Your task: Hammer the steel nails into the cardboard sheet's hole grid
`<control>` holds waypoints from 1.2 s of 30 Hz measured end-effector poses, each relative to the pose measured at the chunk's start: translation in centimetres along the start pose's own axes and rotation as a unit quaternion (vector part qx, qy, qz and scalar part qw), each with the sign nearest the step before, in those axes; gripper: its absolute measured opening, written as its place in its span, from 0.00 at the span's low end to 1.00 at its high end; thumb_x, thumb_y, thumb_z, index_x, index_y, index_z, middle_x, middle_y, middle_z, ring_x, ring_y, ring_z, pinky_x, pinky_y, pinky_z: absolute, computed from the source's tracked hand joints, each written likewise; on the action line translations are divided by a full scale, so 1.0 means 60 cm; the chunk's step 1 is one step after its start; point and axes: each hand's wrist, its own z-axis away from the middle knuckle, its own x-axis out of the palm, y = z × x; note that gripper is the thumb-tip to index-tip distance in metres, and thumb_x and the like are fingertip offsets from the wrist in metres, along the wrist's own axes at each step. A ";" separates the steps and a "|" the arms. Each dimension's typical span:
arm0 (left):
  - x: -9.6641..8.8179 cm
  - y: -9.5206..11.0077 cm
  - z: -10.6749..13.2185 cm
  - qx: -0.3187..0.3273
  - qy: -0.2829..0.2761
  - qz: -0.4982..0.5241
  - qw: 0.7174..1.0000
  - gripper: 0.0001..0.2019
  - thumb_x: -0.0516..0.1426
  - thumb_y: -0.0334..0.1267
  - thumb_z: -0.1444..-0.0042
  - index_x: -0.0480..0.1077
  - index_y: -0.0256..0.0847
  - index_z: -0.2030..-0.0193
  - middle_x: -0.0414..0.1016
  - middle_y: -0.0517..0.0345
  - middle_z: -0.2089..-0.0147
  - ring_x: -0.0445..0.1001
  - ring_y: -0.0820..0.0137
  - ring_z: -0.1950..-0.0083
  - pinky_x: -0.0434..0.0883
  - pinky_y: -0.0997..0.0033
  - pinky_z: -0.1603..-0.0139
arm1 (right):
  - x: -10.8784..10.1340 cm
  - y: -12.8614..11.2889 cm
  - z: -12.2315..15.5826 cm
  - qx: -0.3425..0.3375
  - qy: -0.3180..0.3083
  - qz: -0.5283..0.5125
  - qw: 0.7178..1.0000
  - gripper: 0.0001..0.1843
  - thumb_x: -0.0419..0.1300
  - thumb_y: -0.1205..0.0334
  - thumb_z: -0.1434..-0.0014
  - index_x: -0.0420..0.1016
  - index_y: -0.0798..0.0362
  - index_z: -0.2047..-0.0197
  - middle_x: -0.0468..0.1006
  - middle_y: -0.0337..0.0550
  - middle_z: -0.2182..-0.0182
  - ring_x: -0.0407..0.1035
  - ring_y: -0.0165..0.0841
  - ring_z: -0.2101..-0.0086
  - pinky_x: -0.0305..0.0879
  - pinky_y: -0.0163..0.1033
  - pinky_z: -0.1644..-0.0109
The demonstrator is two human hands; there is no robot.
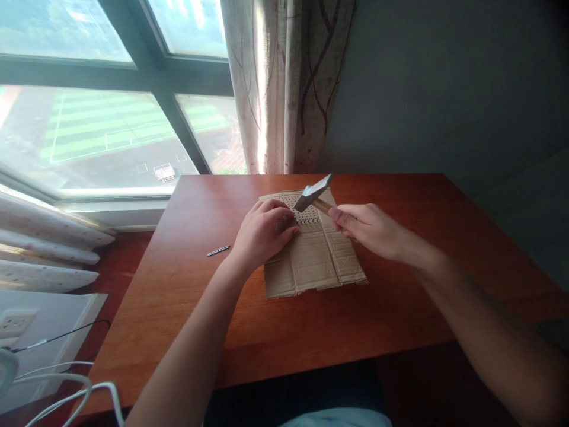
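Note:
A flattened piece of cardboard lies on the wooden table. At its far end sits a small perforated block with rows of holes. My left hand is closed at the block's left edge, fingers pinched on something small I cannot make out. My right hand grips the wooden handle of a hammer; its metal head hangs tilted just above the block.
A loose nail lies on the table left of my left hand. Behind the table are a window and a patterned curtain. White cables and a wall socket are at lower left.

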 end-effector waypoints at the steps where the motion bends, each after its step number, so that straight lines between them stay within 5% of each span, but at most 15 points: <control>1: 0.000 0.001 0.000 0.000 -0.003 -0.003 1.000 0.08 0.65 0.38 0.45 0.76 0.43 0.58 0.77 0.53 0.52 0.73 0.60 0.49 0.72 0.53 0.44 | -0.002 0.003 0.002 -0.004 0.022 -0.022 1.000 0.29 0.48 0.36 0.33 0.65 0.52 0.72 0.64 0.36 0.78 0.58 0.28 0.75 0.52 0.36 0.71; 4: 0.000 0.001 0.001 -0.001 -0.004 -0.010 1.000 0.08 0.65 0.38 0.45 0.76 0.44 0.58 0.76 0.53 0.51 0.73 0.60 0.49 0.72 0.53 0.44 | -0.006 0.016 0.007 -0.017 0.124 -0.117 0.985 0.27 0.53 0.36 0.36 0.64 0.51 0.72 0.60 0.34 0.80 0.53 0.26 0.79 0.47 0.36 0.76; 11: -0.002 0.002 0.002 0.007 -0.012 -0.026 1.000 0.09 0.64 0.38 0.44 0.75 0.45 0.56 0.76 0.54 0.50 0.72 0.60 0.47 0.71 0.53 0.44 | 0.006 0.054 0.001 -0.077 0.371 -0.260 0.888 0.27 0.58 0.41 0.37 0.53 0.48 0.77 0.50 0.29 0.85 0.44 0.24 0.86 0.40 0.36 0.82; 16: -0.004 0.003 0.002 0.014 -0.013 -0.025 1.000 0.08 0.64 0.38 0.44 0.76 0.45 0.57 0.77 0.53 0.51 0.73 0.60 0.48 0.72 0.53 0.45 | 0.011 0.063 0.007 -0.086 0.416 -0.285 0.859 0.28 0.58 0.41 0.37 0.52 0.48 0.78 0.49 0.29 0.85 0.44 0.24 0.86 0.40 0.36 0.83; 21: -0.021 0.011 -0.003 0.020 0.030 0.002 0.999 0.07 0.62 0.40 0.41 0.76 0.44 0.56 0.78 0.53 0.51 0.74 0.62 0.49 0.72 0.56 0.46 | 0.014 0.061 0.014 -0.075 0.426 -0.263 0.862 0.29 0.57 0.39 0.37 0.49 0.48 0.77 0.48 0.29 0.84 0.44 0.24 0.85 0.41 0.36 0.83; 27: -0.084 -0.011 0.004 -0.090 0.083 -0.039 0.992 0.11 0.56 0.42 0.37 0.76 0.42 0.56 0.79 0.53 0.57 0.76 0.68 0.62 0.72 0.67 0.62 | 0.017 0.068 0.021 -0.078 0.434 -0.242 0.864 0.29 0.54 0.38 0.36 0.47 0.47 0.76 0.47 0.29 0.84 0.44 0.24 0.85 0.42 0.35 0.83; 33: -0.126 -0.079 0.065 -0.164 -0.121 -0.206 0.957 0.10 0.54 0.41 0.42 0.77 0.45 0.63 0.80 0.53 0.63 0.74 0.63 0.67 0.66 0.65 0.66 | 0.013 0.075 0.029 -0.092 0.446 -0.263 0.851 0.28 0.55 0.40 0.36 0.47 0.47 0.76 0.46 0.28 0.85 0.42 0.24 0.86 0.40 0.35 0.83; 36: -0.131 -0.093 0.092 -0.182 -0.178 -0.244 0.936 0.08 0.56 0.42 0.45 0.76 0.46 0.67 0.80 0.53 0.65 0.73 0.61 0.69 0.63 0.66 0.69 | 0.013 0.076 0.030 -0.108 0.452 -0.284 0.839 0.28 0.56 0.42 0.36 0.48 0.48 0.77 0.46 0.28 0.85 0.41 0.23 0.86 0.39 0.35 0.83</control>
